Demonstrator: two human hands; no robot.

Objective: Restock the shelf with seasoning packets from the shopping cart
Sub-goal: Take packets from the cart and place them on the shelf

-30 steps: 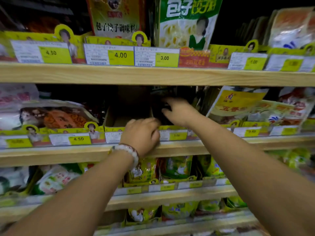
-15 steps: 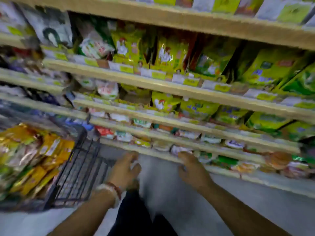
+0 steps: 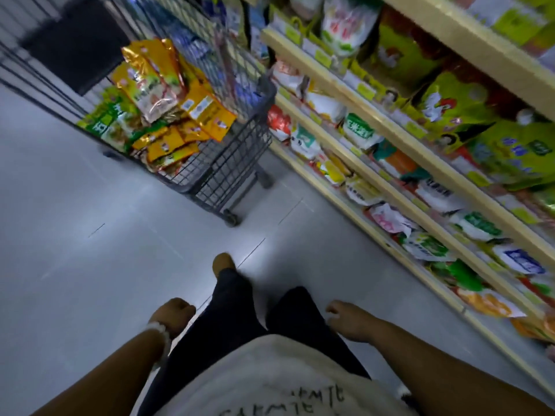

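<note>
Seasoning packets are heaped in the shopping cart, well ahead of both my hands and off to the far side of my left hand. That hand hangs by my leg with the fingers loosely curled and nothing in it; a pale bead bracelet sits on the wrist. My right hand hangs low too, fingers relaxed and slightly bent, also holding nothing. The shelf runs along beyond my right hand, its tiers already crowded with bags.

The trouble I'd expect is in the pile itself. The packets lean over the cart's rim, glossy and loosely stacked, so pulling one from low down could tip its neighbours out onto the floor. The cart stands on wheels, and a careless reach might nudge it away. The view is heavily blurred, so I cannot read any label, and I could easily pick the wrong kind for the slot I'm filling.

A second ago both hands were up at a middle shelf, pressing into a row of packets. Half a second ago they had dropped to waist height with the cart just entering on the left-hand side. Now I have turned to face it.
</note>
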